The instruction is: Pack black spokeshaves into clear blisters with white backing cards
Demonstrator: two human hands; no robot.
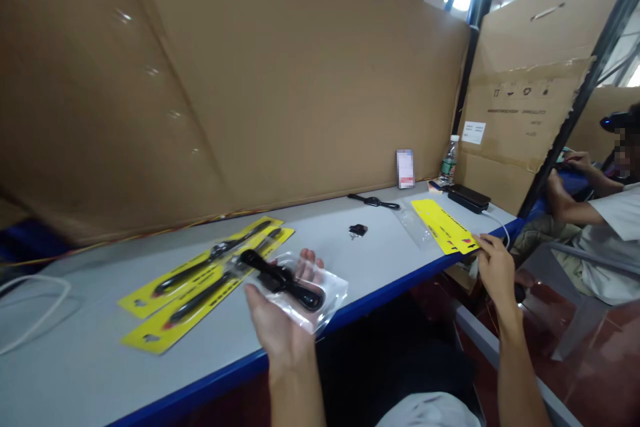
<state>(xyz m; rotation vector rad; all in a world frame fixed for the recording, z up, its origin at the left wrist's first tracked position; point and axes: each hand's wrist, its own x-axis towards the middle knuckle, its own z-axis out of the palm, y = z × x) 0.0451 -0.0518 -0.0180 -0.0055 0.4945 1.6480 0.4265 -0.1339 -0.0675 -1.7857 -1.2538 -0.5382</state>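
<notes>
The left hand (283, 327) was held palm up and open near the center of the frame, its fingers loosely curled beneath a clear shell (334, 287) in which a black tool (283, 280) was contained. The right hand (496, 270) was placed at the right, with its fingertips at the near corner of the yellow cards (437, 223); whether the corner was pinched could not be told, as the thumb was hidden. Beside these cards, on their left, an empty-looking clear shell was laid flat. At the left of the frame, two packaged tools (200, 280) on yellow backings were laid side by side on the bench (345, 267). Toward the back, an unpackaged black tool (374, 201) was seen, with small black parts (357, 231) nearer the middle. A phone (405, 170) was propped against the cardboard wall (300, 93), and a bottle (449, 163) was stood near a black device (469, 198), to which a white cable was joined. At the right edge, another person (605, 227) was partly visible.
</notes>
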